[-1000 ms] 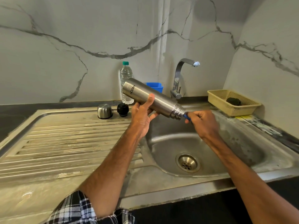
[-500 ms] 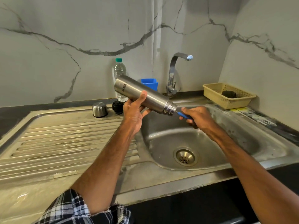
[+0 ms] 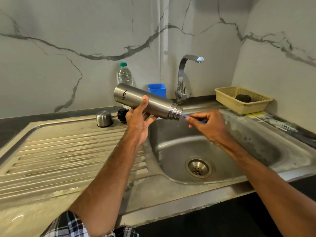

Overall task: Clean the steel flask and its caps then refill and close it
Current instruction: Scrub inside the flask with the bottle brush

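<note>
My left hand [image 3: 139,120] grips the steel flask [image 3: 145,100] and holds it nearly level above the sink, its open threaded mouth pointing right. My right hand [image 3: 207,125] grips a thin blue brush handle [image 3: 186,116] whose far end goes into the flask's mouth; the brush head is hidden inside. A steel cup cap [image 3: 104,118] stands mouth down on the drainboard. Beside it on the right sits the black inner stopper [image 3: 122,115], partly hidden behind my left hand.
The sink basin [image 3: 179,151] with its drain [image 3: 198,168] lies under my hands, the ribbed drainboard [image 3: 59,156] to the left. Behind are the tap [image 3: 183,76], a blue cup [image 3: 157,89] and a water bottle [image 3: 125,74]. A yellow basket [image 3: 242,100] holds a dark scrubber.
My right hand has drawn slightly away from the flask's mouth, showing more blue handle. The flask stays in my left hand, tilted a little closer to level.
</note>
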`<state>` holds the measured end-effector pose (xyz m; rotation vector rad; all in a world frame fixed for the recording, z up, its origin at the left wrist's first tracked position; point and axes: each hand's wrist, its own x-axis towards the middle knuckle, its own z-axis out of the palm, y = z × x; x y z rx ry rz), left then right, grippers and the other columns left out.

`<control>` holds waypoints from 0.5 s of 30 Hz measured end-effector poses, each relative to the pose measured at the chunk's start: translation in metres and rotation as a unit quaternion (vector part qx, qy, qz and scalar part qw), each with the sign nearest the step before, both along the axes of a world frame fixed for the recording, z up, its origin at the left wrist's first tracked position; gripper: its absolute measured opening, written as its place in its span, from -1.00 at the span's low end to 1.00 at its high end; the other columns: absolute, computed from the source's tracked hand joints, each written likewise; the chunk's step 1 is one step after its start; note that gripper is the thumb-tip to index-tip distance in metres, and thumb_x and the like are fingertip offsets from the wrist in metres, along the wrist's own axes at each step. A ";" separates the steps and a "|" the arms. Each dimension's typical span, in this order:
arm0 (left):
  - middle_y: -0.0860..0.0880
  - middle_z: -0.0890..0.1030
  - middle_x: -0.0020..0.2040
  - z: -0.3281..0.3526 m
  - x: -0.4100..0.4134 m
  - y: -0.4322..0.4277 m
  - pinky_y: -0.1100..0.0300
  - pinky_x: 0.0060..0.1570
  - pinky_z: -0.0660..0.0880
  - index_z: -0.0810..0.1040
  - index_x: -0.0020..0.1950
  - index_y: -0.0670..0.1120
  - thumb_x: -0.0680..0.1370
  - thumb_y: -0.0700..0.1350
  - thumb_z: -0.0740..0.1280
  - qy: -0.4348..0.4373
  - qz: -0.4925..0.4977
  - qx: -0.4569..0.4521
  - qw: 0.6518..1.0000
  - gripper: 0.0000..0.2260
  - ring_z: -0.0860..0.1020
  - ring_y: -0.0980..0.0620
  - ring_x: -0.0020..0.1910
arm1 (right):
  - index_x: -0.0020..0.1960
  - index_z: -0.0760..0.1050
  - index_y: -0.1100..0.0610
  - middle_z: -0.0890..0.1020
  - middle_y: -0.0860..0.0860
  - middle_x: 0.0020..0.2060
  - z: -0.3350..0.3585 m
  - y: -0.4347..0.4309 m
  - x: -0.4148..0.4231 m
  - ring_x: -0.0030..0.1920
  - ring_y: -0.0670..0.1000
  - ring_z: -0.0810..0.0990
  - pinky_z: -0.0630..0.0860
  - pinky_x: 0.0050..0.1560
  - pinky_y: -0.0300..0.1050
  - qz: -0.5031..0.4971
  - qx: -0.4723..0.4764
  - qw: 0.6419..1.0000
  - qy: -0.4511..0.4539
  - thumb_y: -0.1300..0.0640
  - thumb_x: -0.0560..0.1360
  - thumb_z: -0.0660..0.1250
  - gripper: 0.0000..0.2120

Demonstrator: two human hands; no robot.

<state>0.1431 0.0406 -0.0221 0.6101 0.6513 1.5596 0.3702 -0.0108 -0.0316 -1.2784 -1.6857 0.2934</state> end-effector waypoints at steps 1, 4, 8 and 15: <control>-0.22 0.65 0.22 0.001 -0.004 0.002 -0.08 -0.13 0.67 0.43 0.38 -0.21 0.50 -0.18 0.50 -0.002 0.001 0.005 1.000 -0.51 0.64 -0.16 0.20 | 0.06 0.72 0.12 0.73 -0.11 -0.27 0.002 0.000 0.008 -0.28 -0.24 0.67 0.53 -0.22 -0.38 -0.003 -0.008 1.000 0.003 0.06 0.48 0.51 -0.80; -0.22 0.65 0.21 -0.001 -0.010 0.003 -0.12 -0.07 0.67 0.43 0.39 -0.20 0.49 -0.18 0.52 -0.014 0.007 0.000 1.000 -0.49 0.64 -0.17 0.20 | 0.06 0.71 0.09 0.75 -0.12 -0.18 0.004 -0.002 0.022 -0.13 -0.17 0.71 0.65 0.03 -0.11 -0.005 -0.013 1.000 0.007 0.07 0.45 0.52 -0.79; -0.23 0.65 0.23 -0.005 0.003 -0.001 -0.11 -0.06 0.68 0.42 0.40 -0.21 0.50 -0.16 0.51 0.007 -0.012 -0.007 1.000 -0.48 0.64 -0.16 0.22 | 0.09 0.70 0.06 0.75 -0.09 -0.10 -0.003 -0.001 0.003 -0.15 -0.15 0.71 0.65 -0.08 -0.14 -0.023 0.036 0.999 -0.011 0.08 0.41 0.57 -0.74; -0.22 0.65 0.22 0.000 0.001 0.000 -0.10 -0.05 0.68 0.44 0.38 -0.22 0.49 -0.19 0.52 0.001 -0.006 0.009 1.000 -0.49 0.65 -0.15 0.19 | -0.02 0.71 0.04 0.69 -0.14 -0.31 0.001 -0.003 0.017 -0.31 -0.15 0.66 0.63 -0.25 -0.13 -0.049 0.059 0.996 -0.041 0.04 0.52 0.46 -0.90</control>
